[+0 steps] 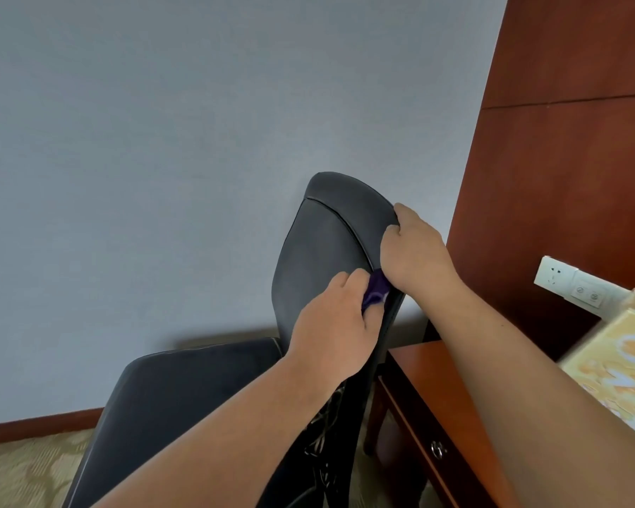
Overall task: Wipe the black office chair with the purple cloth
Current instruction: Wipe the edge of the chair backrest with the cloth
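Cloth, purple, bunched against the side edge of a black chair's backrest.

Nearest, two bare forearms reaching in from the bottom of the view. Left hand curled round the cloth, pressing it to the backrest edge, just below the right hand, clamped over the backrest's upper rim with its fingers hooked onto the black padding. Lower left, the padded seat. Just right of the chair, a reddish wooden desk with a drawer and a metal pull. At the right border, a yellow box with large orange lettering, too blurred to read. Farther back, a white socket plate, its small markings illegible, against dark wood panelling. Behind all, a plain grey wall, with patterned carpet at lower left.
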The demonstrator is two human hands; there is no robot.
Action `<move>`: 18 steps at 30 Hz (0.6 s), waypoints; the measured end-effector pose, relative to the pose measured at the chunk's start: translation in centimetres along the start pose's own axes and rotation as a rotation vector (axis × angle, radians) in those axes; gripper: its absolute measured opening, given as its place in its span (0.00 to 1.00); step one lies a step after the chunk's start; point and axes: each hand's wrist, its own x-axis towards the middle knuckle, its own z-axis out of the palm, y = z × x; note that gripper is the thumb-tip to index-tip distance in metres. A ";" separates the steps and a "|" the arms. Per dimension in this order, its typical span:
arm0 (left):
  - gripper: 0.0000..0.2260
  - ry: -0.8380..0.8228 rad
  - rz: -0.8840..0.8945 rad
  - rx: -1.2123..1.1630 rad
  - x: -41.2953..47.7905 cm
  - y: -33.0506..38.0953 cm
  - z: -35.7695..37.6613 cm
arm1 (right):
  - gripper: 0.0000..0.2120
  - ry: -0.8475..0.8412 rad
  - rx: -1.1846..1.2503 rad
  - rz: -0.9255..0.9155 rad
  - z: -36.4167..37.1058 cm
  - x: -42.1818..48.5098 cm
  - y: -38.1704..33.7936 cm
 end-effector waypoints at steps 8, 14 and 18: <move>0.06 -0.122 -0.071 0.067 -2.0 -2.2 0.2 | 0.26 -0.043 0.026 0.016 -0.2 0.1 0.0; 0.09 0.010 -0.164 -0.126 0.4 -0.4 -0.2 | 0.25 -0.016 -0.013 -0.005 0.2 0.2 0.3; 0.07 0.080 -0.132 -0.101 1.3 0.6 -0.1 | 0.23 -0.004 -0.030 -0.001 0.4 0.4 0.6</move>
